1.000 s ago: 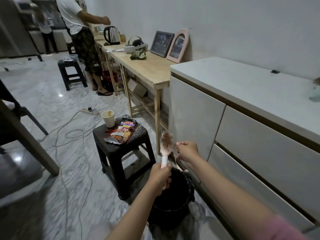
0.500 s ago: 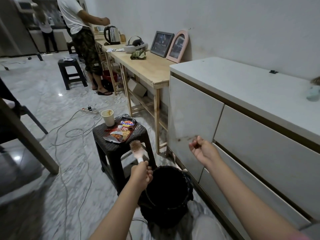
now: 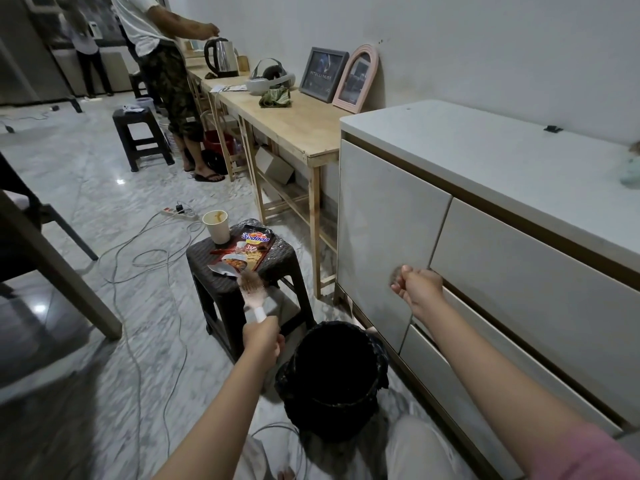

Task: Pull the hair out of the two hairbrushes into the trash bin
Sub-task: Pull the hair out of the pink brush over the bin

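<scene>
Head view: the black trash bin [image 3: 332,379] stands on the marble floor, just beside the base of the white cabinet [image 3: 388,244]. Left of the bin and a little beyond it, the left hand [image 3: 262,341] is wrapped round the white handle of a hairbrush [image 3: 252,293], the brush head tilted up and away over the near edge of a dark stool [image 3: 242,271]; brown hair sits in the bristles. Beyond the bin and to its right, the right hand [image 3: 417,285] is raised in front of the cabinet door, fingers curled tight, pinching a small wispy tuft of hair [image 3: 394,276] at the fingertips. The tuft is blurred. The hand is above and past the bin's rim, not over its opening. On the stool beyond the bin stand a paper cup [image 3: 216,226] and a torn snack wrapper [image 3: 247,251]. A pale object at the cabinet top's far right edge is too blurred to identify.
</scene>
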Available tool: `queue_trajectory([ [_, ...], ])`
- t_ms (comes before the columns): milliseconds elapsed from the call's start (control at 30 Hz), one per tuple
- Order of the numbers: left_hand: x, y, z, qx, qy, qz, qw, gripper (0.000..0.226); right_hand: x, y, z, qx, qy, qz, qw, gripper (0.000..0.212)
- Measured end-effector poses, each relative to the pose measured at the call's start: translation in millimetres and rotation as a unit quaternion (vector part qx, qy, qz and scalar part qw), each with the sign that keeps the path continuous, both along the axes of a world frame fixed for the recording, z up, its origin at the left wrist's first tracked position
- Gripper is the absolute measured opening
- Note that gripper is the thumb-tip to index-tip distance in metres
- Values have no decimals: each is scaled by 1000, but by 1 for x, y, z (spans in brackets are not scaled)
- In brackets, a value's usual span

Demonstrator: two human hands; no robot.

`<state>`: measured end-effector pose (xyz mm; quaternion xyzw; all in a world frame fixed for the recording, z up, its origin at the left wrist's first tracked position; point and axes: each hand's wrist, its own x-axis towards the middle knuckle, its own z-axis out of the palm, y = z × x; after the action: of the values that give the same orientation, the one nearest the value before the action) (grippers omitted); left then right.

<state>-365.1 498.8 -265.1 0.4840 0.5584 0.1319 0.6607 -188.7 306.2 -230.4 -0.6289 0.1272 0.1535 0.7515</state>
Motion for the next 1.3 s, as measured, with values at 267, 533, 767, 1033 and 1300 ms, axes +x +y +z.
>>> queue_trajectory([
  [267,7,-34,21,15,-15,-139,990,16,-10,34,-14,-271,-81,191,940,26],
  [533,8,-42,22,38,-12,-183,982,9,-17,43,-7,-343,-150,274,886,33],
  [767,6,-48,16,38,-20,-206,978,8,-25,42,0,-307,-175,247,902,26],
  [1033,6,-65,23,40,-30,-227,973,14,-54,55,13,-199,-245,309,897,47],
  [1300,3,-74,33,15,-69,-216,974,10,-68,58,14,-235,-297,215,900,6],
])
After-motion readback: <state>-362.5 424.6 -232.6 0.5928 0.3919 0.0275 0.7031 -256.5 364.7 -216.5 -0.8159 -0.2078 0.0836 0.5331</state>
